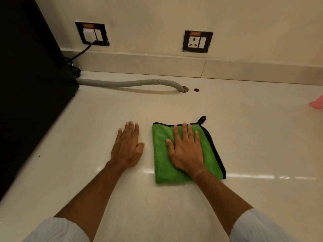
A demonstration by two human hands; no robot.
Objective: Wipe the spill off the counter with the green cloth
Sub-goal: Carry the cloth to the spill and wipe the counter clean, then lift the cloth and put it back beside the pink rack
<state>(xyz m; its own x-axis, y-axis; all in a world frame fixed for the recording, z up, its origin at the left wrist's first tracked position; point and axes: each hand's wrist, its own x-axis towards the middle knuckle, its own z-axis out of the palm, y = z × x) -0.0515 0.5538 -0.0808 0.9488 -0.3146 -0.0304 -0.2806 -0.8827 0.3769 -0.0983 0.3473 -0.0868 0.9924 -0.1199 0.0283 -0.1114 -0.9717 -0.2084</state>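
The left hand (126, 149) lay flat and open on the bare counter (262, 137), fingers together, holding nothing. Just to its right, the green cloth (161, 154) sat folded on the counter, and the right hand (186, 151) pressed flat on top of it, fingers spread wide.

Green cloth (160, 154) – black trim, cream counter (244, 128), grey hose (132, 83)

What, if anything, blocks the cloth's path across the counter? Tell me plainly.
Nothing visible does. The right hand lies flat on the green cloth; the left hand rests on the counter just beside it, and the grey hose lies well behind.
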